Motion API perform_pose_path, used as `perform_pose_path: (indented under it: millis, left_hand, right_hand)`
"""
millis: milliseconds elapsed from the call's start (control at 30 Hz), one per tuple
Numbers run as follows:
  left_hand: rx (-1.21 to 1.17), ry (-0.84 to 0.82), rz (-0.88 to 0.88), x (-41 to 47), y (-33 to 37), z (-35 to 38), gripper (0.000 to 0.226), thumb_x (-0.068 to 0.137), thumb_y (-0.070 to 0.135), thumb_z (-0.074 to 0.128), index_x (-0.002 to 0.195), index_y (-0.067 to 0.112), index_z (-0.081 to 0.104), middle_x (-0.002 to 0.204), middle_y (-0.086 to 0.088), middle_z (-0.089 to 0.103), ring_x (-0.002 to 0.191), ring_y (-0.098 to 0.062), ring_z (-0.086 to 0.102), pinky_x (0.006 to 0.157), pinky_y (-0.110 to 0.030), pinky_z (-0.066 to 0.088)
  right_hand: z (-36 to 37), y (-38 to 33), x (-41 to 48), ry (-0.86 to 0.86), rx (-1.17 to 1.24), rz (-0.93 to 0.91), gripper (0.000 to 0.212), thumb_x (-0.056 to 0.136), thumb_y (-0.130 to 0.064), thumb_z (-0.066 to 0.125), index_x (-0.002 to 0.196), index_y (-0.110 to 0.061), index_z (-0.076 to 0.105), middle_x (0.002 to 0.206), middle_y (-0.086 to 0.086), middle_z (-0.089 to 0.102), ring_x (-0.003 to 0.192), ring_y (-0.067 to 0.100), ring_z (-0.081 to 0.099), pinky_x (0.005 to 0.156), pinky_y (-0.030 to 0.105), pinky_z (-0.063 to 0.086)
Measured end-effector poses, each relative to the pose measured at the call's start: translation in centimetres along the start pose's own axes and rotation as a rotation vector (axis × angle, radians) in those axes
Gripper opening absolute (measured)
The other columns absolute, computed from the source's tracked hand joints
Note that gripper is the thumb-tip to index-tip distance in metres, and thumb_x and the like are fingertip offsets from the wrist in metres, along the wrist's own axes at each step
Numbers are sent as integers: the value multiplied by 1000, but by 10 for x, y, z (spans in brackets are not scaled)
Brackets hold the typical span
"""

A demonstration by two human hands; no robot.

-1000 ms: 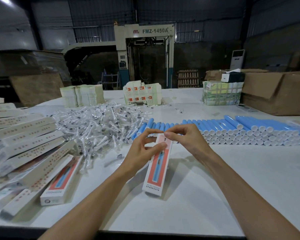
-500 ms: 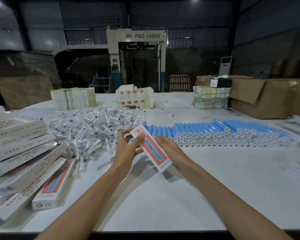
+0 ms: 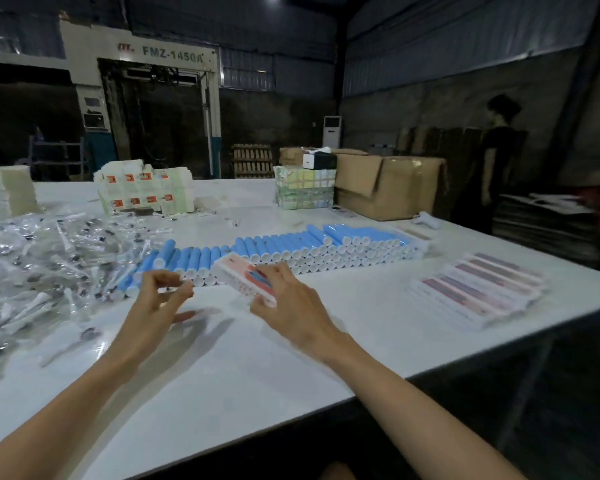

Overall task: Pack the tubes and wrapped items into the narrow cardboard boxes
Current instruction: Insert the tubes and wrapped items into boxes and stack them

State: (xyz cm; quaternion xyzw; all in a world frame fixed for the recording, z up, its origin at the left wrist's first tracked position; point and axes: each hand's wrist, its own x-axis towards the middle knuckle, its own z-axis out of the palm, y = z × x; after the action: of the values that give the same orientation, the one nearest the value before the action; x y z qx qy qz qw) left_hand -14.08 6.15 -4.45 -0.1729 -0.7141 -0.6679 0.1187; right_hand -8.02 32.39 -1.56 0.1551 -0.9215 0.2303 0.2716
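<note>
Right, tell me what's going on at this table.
A person is packing at a white table. The right hand holds a narrow box in front of the row of blue tubes. The left hand is off the box, fingers loosely curled, apparently empty. A pile of wrapped items lies to the left, and a batch of boxes lies flat to the right.

Narrow box [image 3: 244,279] in right hand [image 3: 284,306], left hand [image 3: 153,303] empty.
</note>
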Motion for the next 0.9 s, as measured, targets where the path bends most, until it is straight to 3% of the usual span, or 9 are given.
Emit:
perform_pose_path:
  millis: [67, 167, 333, 400, 500, 633, 733, 900]
  left_hand:
    - [164, -32, 112, -2, -1, -1, 29, 95, 41, 71, 118, 32, 56, 117, 15, 66, 115, -6, 68, 87, -35, 63]
    - [342, -60, 228, -3, 0, 2, 23, 101, 26, 69, 117, 34, 56, 115, 18, 67, 112, 2, 65, 85, -18, 57]
    - [456, -93, 340, -4, 4, 5, 34, 101, 6, 69, 115, 35, 59, 121, 24, 63, 116, 2, 61, 89, -8, 51]
    - [474, -105, 362, -4, 5, 4, 37, 101, 5, 69, 116, 37, 59, 123, 23, 63, 118, -2, 61, 91, -11, 51]
    - [516, -114, 385, -3, 6, 2, 44, 100, 4, 69, 119, 42, 57, 124, 25, 62, 118, -4, 60, 93, -15, 50]
    - [544, -118, 395, -2, 5, -1, 49, 100, 3, 69, 118, 47, 57, 125, 28, 60, 118, -3, 59, 90, -9, 48]
    - [571, -120, 396, 0, 2, -4, 43, 100, 2, 69, 116, 40, 60, 124, 25, 61, 117, -3, 58, 89, -12, 48]
    - [604, -127, 391, 0, 3, -6, 44, 100, 3, 70, 114, 44, 61, 121, 15, 62, 116, -4, 58, 90, -15, 49]
  right_hand:
    - [-29, 37, -9, 67, -44, 119, 58, 96, -41, 61, 150, -28, 42, 135, -8, 48, 105, 20, 65, 81, 39, 56]
    - [-80, 97, -26, 161, -141, 284, 56, 96, -37, 64, 149, -30, 47, 139, -6, 50, 111, 20, 62, 86, 37, 51]
    - [-155, 182, -66, 196, -426, 443, 55, 95, -37, 69, 145, -23, 53, 137, 5, 60, 123, 23, 48, 95, 42, 47]
    - [-175, 204, -80, 170, -517, 503, 56, 95, -44, 69, 144, -21, 54, 137, 7, 61, 124, 25, 49, 99, 43, 47]
    - [-193, 221, -95, 84, -568, 605, 64, 94, -53, 70, 146, -21, 53, 144, 8, 58, 133, 28, 50, 108, 47, 45]
    - [-201, 229, -105, -15, -638, 630, 60, 96, -43, 68, 149, -20, 52, 149, 8, 55, 136, 27, 47, 112, 46, 43]
    - [-199, 229, -110, -58, -726, 623, 53, 101, -40, 60, 148, -17, 52, 149, 8, 54, 136, 26, 47, 117, 44, 39]
    - [-190, 211, -105, 20, -767, 585, 50, 99, -30, 63, 144, -12, 54, 147, 11, 54, 135, 29, 48, 117, 45, 39]
